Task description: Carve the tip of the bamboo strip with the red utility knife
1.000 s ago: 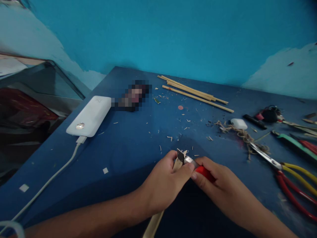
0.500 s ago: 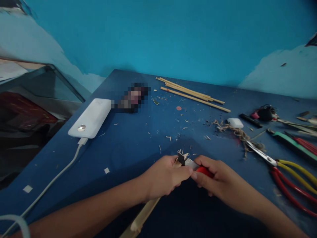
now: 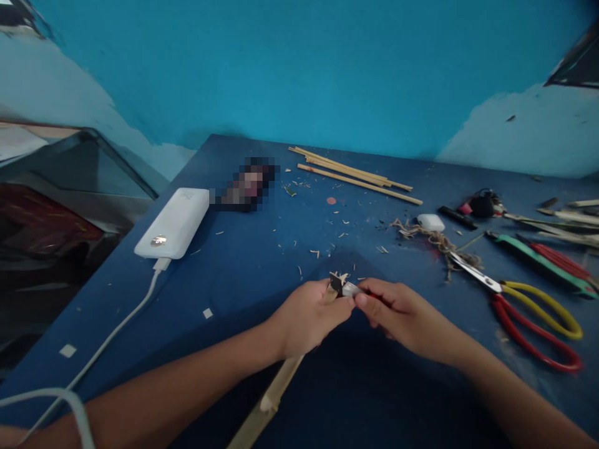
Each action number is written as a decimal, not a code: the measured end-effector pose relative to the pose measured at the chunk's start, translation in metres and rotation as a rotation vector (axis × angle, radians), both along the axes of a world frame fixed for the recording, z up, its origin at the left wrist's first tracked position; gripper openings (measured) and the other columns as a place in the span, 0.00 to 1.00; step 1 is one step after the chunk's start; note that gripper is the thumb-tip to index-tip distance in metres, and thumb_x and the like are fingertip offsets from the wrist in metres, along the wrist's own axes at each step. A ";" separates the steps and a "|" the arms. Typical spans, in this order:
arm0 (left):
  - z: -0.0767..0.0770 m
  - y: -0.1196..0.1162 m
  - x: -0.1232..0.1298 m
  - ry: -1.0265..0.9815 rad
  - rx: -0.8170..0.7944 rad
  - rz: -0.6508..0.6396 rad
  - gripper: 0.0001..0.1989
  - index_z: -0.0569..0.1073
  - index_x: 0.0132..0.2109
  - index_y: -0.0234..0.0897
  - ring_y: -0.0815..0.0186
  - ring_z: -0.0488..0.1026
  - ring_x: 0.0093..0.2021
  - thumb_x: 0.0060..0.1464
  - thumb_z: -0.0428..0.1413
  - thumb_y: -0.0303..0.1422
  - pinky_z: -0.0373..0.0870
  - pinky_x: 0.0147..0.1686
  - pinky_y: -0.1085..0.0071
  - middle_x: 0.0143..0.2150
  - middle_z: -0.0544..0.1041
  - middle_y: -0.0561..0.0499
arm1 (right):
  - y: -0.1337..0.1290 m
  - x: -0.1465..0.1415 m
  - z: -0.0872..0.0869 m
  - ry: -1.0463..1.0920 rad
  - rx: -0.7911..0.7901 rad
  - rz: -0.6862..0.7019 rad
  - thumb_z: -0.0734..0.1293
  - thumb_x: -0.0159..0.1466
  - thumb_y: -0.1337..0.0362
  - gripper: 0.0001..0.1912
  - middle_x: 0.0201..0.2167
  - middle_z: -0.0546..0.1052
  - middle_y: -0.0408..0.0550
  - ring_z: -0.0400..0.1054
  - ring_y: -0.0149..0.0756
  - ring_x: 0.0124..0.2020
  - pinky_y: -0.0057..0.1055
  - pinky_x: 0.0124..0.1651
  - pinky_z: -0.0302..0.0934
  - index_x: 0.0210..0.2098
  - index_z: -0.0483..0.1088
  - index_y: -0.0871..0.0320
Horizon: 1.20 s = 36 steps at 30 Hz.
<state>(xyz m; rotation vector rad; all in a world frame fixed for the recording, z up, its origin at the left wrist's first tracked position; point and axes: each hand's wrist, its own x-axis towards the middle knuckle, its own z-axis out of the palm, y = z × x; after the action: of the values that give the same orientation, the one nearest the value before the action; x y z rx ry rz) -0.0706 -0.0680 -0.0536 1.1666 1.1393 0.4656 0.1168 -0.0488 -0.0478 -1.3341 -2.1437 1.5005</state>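
My left hand [image 3: 306, 318] is closed around a pale bamboo strip [image 3: 269, 402], which slants down from the fist toward the bottom edge. My right hand [image 3: 405, 318] grips a knife [image 3: 350, 289], its red handle mostly hidden by the fingers. The knife's silver blade ends in a dark section that lies across the strip's top end, just above my left thumb. Curled shavings [image 3: 343, 276] cling at the blade. My left thumb reaches close to my right fingertips, and both hands are over the blue table [image 3: 243, 274].
Thin bamboo sticks [image 3: 360, 181] lie at the back. Scissors [image 3: 496, 287] with red and yellow handles, twine [image 3: 412, 229], a white case [image 3: 430, 222] and a green cutter [image 3: 533, 259] are on the right. A white power bank [image 3: 173, 224] with a cable [image 3: 126, 324] lies left.
The view has shifted, so the scissors' handles now show whole. Both hands appear slightly higher, still gripping the strip and knife. Less of the knife's red handle is visible.
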 end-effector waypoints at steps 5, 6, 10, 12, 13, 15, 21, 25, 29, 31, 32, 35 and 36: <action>0.017 0.004 0.000 0.029 0.025 -0.063 0.13 0.61 0.25 0.38 0.73 0.59 0.16 0.53 0.49 0.38 0.56 0.16 0.77 0.16 0.60 0.59 | -0.002 -0.003 -0.002 -0.002 0.015 -0.061 0.54 0.68 0.53 0.18 0.21 0.65 0.39 0.59 0.25 0.19 0.21 0.19 0.53 0.30 0.64 0.57; 0.018 0.004 0.000 0.046 0.011 -0.064 0.14 0.61 0.24 0.37 0.73 0.59 0.16 0.53 0.49 0.39 0.57 0.16 0.76 0.16 0.61 0.59 | -0.002 -0.003 -0.002 -0.004 0.015 -0.064 0.54 0.67 0.53 0.18 0.21 0.64 0.39 0.59 0.25 0.19 0.21 0.19 0.53 0.29 0.64 0.57; 0.018 0.005 0.000 0.082 -0.017 -0.083 0.17 0.60 0.21 0.37 0.73 0.60 0.15 0.54 0.48 0.40 0.58 0.15 0.76 0.14 0.62 0.57 | -0.002 -0.004 -0.004 0.004 -0.006 -0.082 0.54 0.67 0.52 0.18 0.21 0.64 0.38 0.59 0.25 0.19 0.21 0.19 0.52 0.30 0.64 0.58; 0.017 0.005 0.000 0.080 -0.015 -0.086 0.16 0.59 0.21 0.38 0.73 0.59 0.14 0.54 0.48 0.39 0.58 0.14 0.77 0.14 0.61 0.58 | -0.002 -0.004 -0.004 0.013 -0.025 -0.092 0.55 0.67 0.51 0.18 0.21 0.65 0.38 0.58 0.24 0.17 0.20 0.18 0.51 0.30 0.64 0.58; 0.016 0.005 0.000 0.084 -0.015 -0.084 0.16 0.59 0.21 0.38 0.73 0.59 0.14 0.54 0.48 0.38 0.57 0.14 0.77 0.13 0.60 0.59 | -0.001 -0.003 -0.004 0.015 -0.032 -0.096 0.55 0.67 0.51 0.19 0.20 0.65 0.38 0.57 0.24 0.17 0.20 0.18 0.50 0.29 0.64 0.58; 0.017 0.005 0.000 0.106 -0.016 -0.080 0.15 0.59 0.22 0.38 0.73 0.59 0.13 0.54 0.48 0.39 0.57 0.13 0.77 0.13 0.60 0.59 | 0.000 -0.003 -0.004 0.012 -0.042 -0.101 0.56 0.66 0.51 0.19 0.20 0.65 0.38 0.57 0.23 0.16 0.20 0.17 0.50 0.27 0.63 0.58; 0.026 0.005 0.002 0.132 -0.024 -0.062 0.14 0.63 0.26 0.37 0.73 0.58 0.14 0.55 0.48 0.41 0.56 0.14 0.78 0.14 0.58 0.60 | 0.000 -0.004 -0.005 0.012 -0.025 -0.136 0.56 0.66 0.50 0.20 0.19 0.65 0.39 0.57 0.25 0.17 0.20 0.17 0.51 0.29 0.66 0.58; 0.032 0.006 0.001 0.138 0.062 -0.086 0.12 0.67 0.30 0.37 0.73 0.59 0.16 0.56 0.47 0.37 0.55 0.16 0.78 0.15 0.60 0.59 | -0.001 -0.005 -0.007 0.011 0.000 -0.156 0.56 0.65 0.49 0.20 0.19 0.65 0.39 0.58 0.25 0.17 0.20 0.18 0.52 0.29 0.67 0.58; 0.036 0.006 0.000 0.157 0.166 -0.115 0.12 0.72 0.34 0.37 0.73 0.58 0.18 0.57 0.45 0.33 0.54 0.20 0.77 0.17 0.61 0.59 | -0.001 -0.005 -0.008 -0.011 0.010 -0.166 0.56 0.65 0.49 0.21 0.19 0.66 0.39 0.58 0.25 0.17 0.21 0.18 0.51 0.28 0.66 0.58; 0.035 0.006 0.000 0.182 0.203 -0.124 0.13 0.73 0.35 0.37 0.73 0.57 0.19 0.58 0.44 0.33 0.53 0.21 0.77 0.18 0.60 0.59 | -0.001 -0.005 -0.008 -0.020 0.017 -0.167 0.56 0.65 0.49 0.21 0.19 0.66 0.39 0.59 0.26 0.17 0.21 0.18 0.51 0.28 0.67 0.58; 0.034 0.005 0.000 0.189 0.220 -0.129 0.13 0.73 0.35 0.38 0.73 0.57 0.20 0.58 0.44 0.33 0.53 0.22 0.76 0.18 0.60 0.59 | -0.001 -0.005 -0.008 -0.024 0.022 -0.169 0.56 0.65 0.49 0.20 0.19 0.66 0.39 0.59 0.26 0.17 0.21 0.18 0.51 0.28 0.66 0.58; 0.030 0.004 0.000 0.191 0.259 -0.141 0.14 0.73 0.36 0.39 0.72 0.58 0.23 0.59 0.43 0.35 0.55 0.24 0.76 0.22 0.62 0.58 | -0.003 -0.006 -0.009 -0.025 0.037 -0.182 0.56 0.66 0.50 0.20 0.19 0.67 0.39 0.59 0.26 0.17 0.21 0.18 0.52 0.26 0.65 0.57; 0.028 0.004 0.000 0.197 0.268 -0.142 0.14 0.72 0.36 0.39 0.72 0.59 0.24 0.59 0.43 0.35 0.55 0.25 0.75 0.24 0.63 0.58 | -0.004 -0.007 -0.009 -0.026 0.044 -0.187 0.56 0.66 0.50 0.20 0.19 0.66 0.39 0.59 0.26 0.18 0.21 0.18 0.52 0.26 0.65 0.57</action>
<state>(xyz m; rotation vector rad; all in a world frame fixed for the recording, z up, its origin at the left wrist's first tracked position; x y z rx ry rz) -0.0706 -0.0642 -0.0254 1.5433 1.1766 0.4092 0.1102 -0.0523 -0.0572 -1.5002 -1.9910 1.3639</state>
